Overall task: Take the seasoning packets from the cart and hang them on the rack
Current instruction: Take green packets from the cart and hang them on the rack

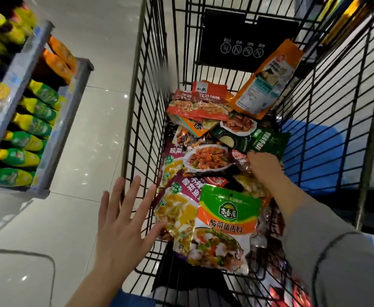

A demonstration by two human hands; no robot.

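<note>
My right hand (263,165) reaches deep into the cart (150,89), its grip hidden, onto the dark green packet (263,138); left hand (124,220) hovers wide open.

Black wire cart (150,89) with a black panel (245,41) bearing white circular symbols. Nearest packet (226,227): green top, orange band, a pictured dish below. Beside it, a purple packet (179,209) with yellow food imagery. Dark green packet (263,140) at mid-cart; red-orange packets (199,103) behind; an orange and white packet (268,80) with a teal patch against the wire. Shelf bottles (24,140) were green with yellow ends. Sleeve (336,251) was grey; floor (93,107) glossy white tile.
</note>
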